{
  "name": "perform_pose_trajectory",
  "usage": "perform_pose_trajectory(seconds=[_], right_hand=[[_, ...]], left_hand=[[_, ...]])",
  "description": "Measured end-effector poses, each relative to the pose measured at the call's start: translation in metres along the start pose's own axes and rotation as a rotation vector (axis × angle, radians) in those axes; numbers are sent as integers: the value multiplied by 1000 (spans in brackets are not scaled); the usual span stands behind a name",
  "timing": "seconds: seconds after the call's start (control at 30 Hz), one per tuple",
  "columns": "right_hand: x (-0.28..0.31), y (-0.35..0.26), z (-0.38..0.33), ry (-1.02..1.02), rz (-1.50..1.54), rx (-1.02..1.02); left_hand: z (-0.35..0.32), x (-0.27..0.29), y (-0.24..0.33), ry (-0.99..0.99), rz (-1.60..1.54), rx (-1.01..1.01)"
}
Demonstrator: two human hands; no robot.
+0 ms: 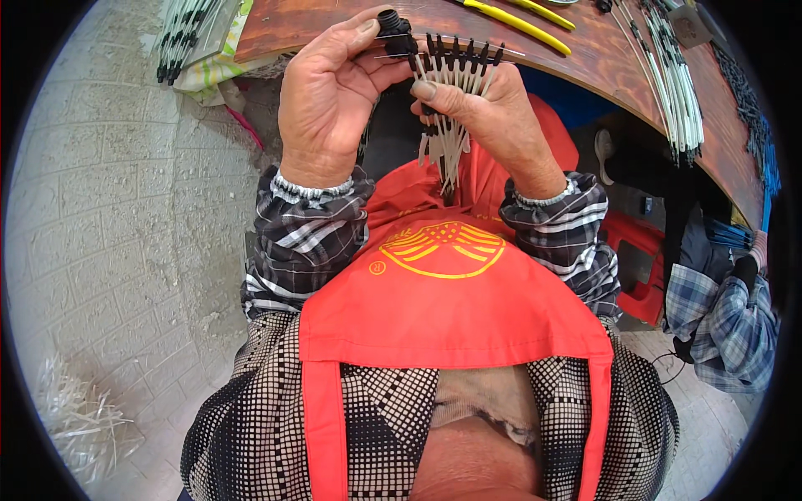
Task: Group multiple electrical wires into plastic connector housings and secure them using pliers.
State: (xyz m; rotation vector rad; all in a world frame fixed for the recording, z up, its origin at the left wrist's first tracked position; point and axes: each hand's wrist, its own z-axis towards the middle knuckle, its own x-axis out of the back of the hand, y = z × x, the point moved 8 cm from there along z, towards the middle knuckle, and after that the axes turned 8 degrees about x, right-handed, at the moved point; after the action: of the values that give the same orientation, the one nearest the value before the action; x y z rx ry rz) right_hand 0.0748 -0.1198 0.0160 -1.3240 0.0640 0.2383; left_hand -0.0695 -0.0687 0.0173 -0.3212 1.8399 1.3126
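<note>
My left hand (330, 104) is raised near the table edge, its thumb and fingers closed on a black plastic fitting (396, 33) with a ribbed, round top. Beside it, my right hand (501, 125) grips a fan of thin white rods (451, 144), the thumb pressed across them. Their black tips (455, 52) stand up in a row right next to the fitting. A thin wire (511, 53) runs sideways by the tips and sticks out to the right. The rods' lower ends hang over my red apron (434, 309). My fingers hide part of the fitting and rods.
Yellow tool handles (522, 27) lie on the wooden table (334, 25). Bundles of black-tipped white rods (681, 96) rest at the right and far left. A red stool (639, 275) and another person's plaid sleeve (735, 313) are at right. Clear strips (79, 417) litter the floor.
</note>
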Motion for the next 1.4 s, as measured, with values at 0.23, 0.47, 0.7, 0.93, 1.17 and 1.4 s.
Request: perform_pose_trajectory(seconds=[0.23,0.47,0.7,0.93,1.17,1.4], right_hand=[[4,4,0,-19,-14,14],[3,4,-1,-30,3,23],[-1,9,-5,-36,-56,6],[-3,10,-6,-23,-98,2],[-1,13,-8,-3,-95,-20],[4,15,-8,10,-161,-13]], left_hand=[[-6,-14,-1,67,131,-51],[-4,-6,8,97,227,-40],[-6,-12,18,171,435,-5],[-9,-20,21,249,584,-83],[-16,-44,18,420,657,-55],[-16,-44,8,380,507,-34]])
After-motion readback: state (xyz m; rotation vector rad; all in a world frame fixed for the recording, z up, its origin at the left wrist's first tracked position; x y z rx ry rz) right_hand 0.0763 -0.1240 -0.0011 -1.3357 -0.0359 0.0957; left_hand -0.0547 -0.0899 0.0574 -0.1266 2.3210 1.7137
